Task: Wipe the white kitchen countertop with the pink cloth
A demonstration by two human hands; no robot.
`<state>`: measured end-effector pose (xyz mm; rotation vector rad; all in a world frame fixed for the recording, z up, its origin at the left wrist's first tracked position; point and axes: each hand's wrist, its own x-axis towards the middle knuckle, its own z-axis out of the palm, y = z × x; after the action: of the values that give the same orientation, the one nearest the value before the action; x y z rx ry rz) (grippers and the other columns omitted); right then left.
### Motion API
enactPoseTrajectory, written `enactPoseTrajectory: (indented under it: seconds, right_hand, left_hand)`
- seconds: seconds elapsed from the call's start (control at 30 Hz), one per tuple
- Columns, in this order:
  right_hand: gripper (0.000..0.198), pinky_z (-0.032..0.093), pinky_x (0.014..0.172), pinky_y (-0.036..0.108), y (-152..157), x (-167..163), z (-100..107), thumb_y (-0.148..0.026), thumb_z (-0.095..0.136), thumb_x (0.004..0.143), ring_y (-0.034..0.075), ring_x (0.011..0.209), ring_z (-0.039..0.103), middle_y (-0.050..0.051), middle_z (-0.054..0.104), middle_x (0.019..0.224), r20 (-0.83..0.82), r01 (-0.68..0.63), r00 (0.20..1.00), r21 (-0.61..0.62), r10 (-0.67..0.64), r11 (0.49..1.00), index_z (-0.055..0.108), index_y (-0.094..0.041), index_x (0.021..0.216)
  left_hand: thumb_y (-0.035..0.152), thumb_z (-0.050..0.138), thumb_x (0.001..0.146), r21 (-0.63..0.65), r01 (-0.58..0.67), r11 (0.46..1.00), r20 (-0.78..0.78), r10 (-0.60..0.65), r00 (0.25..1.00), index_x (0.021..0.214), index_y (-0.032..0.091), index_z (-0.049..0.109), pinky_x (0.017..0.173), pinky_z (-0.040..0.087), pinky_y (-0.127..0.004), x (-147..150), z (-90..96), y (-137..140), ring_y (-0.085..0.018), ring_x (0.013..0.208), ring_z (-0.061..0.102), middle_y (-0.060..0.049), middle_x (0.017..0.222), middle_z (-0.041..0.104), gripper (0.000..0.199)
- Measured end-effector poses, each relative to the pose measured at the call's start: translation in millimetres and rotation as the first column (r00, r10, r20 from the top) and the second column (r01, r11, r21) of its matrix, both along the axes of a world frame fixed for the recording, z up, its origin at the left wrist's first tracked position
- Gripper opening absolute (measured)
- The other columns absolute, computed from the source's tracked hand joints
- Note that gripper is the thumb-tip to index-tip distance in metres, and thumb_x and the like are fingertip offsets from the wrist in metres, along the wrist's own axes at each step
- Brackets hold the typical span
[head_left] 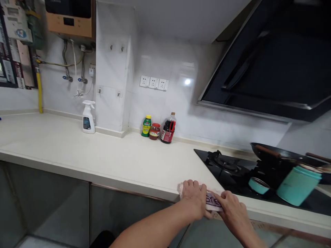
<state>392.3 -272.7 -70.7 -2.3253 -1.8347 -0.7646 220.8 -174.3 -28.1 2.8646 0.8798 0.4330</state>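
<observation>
A pale pinkish cloth (213,202) with a band of dark purple lettering lies at the front edge of the countertop, left of the stove. My left hand (193,198) presses down on its left part, fingers bent over it. On the cloth's right side, my right hand (231,206) grips the edge between thumb and fingers. Much of the cloth is hidden under both hands, and a part hangs over the counter's front.
A black gas stove (227,168) carries a wok (284,153), a turquoise canister (300,184) and a small turquoise cup (258,185). Along the wall stand a green bottle (146,126), a red-lidded jar (154,131), a dark sauce bottle (168,129) and a white spray bottle (88,117).
</observation>
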Motion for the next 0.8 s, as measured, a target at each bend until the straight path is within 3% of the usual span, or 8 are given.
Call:
enactPoseTrajectory:
  seconds: [0.13,0.2,0.27,0.37,0.47,0.57,0.67,0.8]
  right_hand:
    - [0.061,0.048,0.083,0.027,2.7,-0.7,-6.8,0.004,0.043,0.082,0.021,0.093,0.058,0.006,0.046,0.103,-0.251,-0.098,0.962,0.045,0.106,0.994,0.056,-0.021,0.136]
    - [0.06,0.047,0.083,0.025,7.1,-2.3,-12.0,0.002,0.045,0.083,0.02,0.096,0.059,0.006,0.044,0.106,-0.348,-0.074,0.933,0.074,0.095,0.994,0.054,-0.022,0.138]
    - [0.059,0.046,0.079,0.024,12.6,-2.9,-11.2,0.001,0.047,0.083,0.02,0.097,0.059,0.005,0.044,0.107,-0.417,-0.032,0.908,0.029,0.041,0.999,0.054,-0.022,0.136]
    - [0.056,0.042,0.073,0.024,24.5,-1.3,4.6,0.004,0.045,0.08,0.019,0.092,0.06,0.004,0.046,0.104,-0.4,0.016,0.915,-0.075,-0.044,0.997,0.059,-0.022,0.127]
    - [0.049,0.038,0.065,0.025,44.8,1.7,26.8,0.002,0.043,0.085,0.018,0.085,0.06,0.006,0.046,0.106,-0.313,0.085,0.943,-0.091,-0.109,0.992,0.061,-0.022,0.124]
    - [0.042,0.037,0.065,0.027,69.0,4.1,41.7,-0.004,0.037,0.093,0.02,0.084,0.061,0.01,0.048,0.111,-0.307,0.11,0.943,-0.078,-0.128,0.991,0.063,-0.019,0.122]
    - [0.043,0.043,0.076,0.028,81.4,10.4,51.7,-0.003,0.04,0.088,0.023,0.091,0.063,0.012,0.055,0.11,-0.361,0.065,0.929,-0.077,-0.089,0.995,0.065,-0.015,0.121]
    - [0.054,0.045,0.095,0.027,72.3,22.4,60.7,-0.012,0.041,0.085,0.022,0.111,0.061,0.01,0.064,0.12,-0.484,-0.022,0.875,-0.073,-0.016,0.997,0.058,-0.014,0.135]
  left_hand:
    - [0.074,0.074,0.064,-0.084,0.216,0.973,0.221,-0.193,0.956,0.153,0.023,0.032,0.108,0.034,-0.054,-40.4,-3.5,15.3,-0.038,0.131,0.046,-0.018,0.146,0.05,0.11]
    - [0.071,0.07,0.073,-0.043,0.219,0.975,0.33,-0.193,0.924,0.152,0.025,0.036,0.113,0.031,-0.053,-79.2,-10.0,36.5,-0.036,0.141,0.037,-0.016,0.156,0.041,0.097]
    - [0.065,0.067,0.081,0.054,0.126,0.991,0.375,-0.137,0.917,0.144,0.025,0.049,0.116,0.028,-0.053,-126.0,-15.6,64.9,-0.034,0.143,0.037,-0.014,0.155,0.044,0.077]
    - [0.049,0.064,0.088,0.165,-0.149,0.975,0.423,0.066,0.904,0.126,0.025,0.064,0.11,0.034,-0.051,-206.3,-15.8,110.4,-0.032,0.135,0.048,-0.012,0.14,0.06,0.045]
    - [0.044,0.061,0.089,0.202,-0.421,0.884,0.417,0.312,0.854,0.115,0.025,0.07,0.106,0.036,-0.05,-288.4,-5.8,145.4,-0.031,0.13,0.053,-0.011,0.132,0.065,0.034]
    - [0.045,0.055,0.089,0.134,-0.646,0.751,0.372,0.567,0.735,0.112,0.023,0.071,0.104,0.038,-0.047,-356.0,7.0,166.2,-0.032,0.128,0.053,-0.011,0.129,0.066,0.036]
    - [0.047,0.049,0.089,0.013,-0.753,0.658,0.3,0.716,0.63,0.114,0.02,0.071,0.098,0.041,-0.046,-397.7,18.3,178.5,-0.034,0.123,0.055,-0.013,0.128,0.067,0.043]
    - [0.053,0.044,0.089,0.048,-0.741,0.67,0.262,0.707,0.657,0.114,0.019,0.07,0.102,0.037,-0.046,-419.7,33.7,191.0,-0.034,0.126,0.052,-0.013,0.131,0.065,0.05]
